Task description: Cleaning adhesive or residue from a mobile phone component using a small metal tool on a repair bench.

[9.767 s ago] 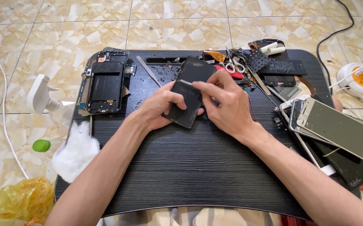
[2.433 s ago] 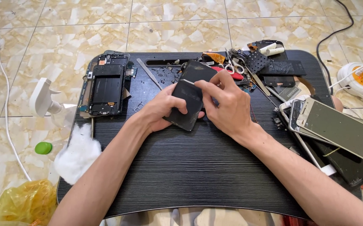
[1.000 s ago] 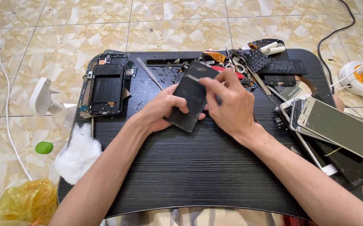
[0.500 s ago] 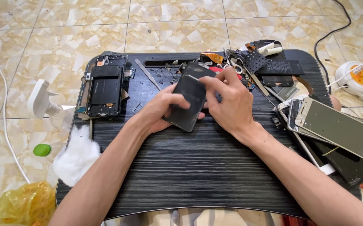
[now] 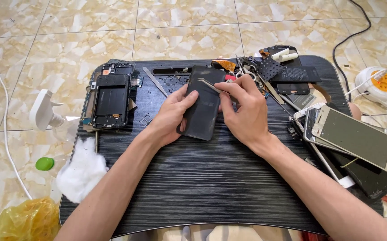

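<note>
- Compared with a moment earlier, the right hand (image 5: 242, 107) is now pinching thin metal tweezers (image 5: 213, 85) against the upper face of the black rectangular phone back cover (image 5: 202, 102).
- Left hand (image 5: 172, 117) is gripping the cover's left edge, near the black ridged counter's (image 5: 202, 187) far edge.

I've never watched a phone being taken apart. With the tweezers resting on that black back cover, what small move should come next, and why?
Probably slide the tweezers tip along the black cover's surface. The right hand already lays it there, and the left hand steadies the cover's edge against the tray.
</note>
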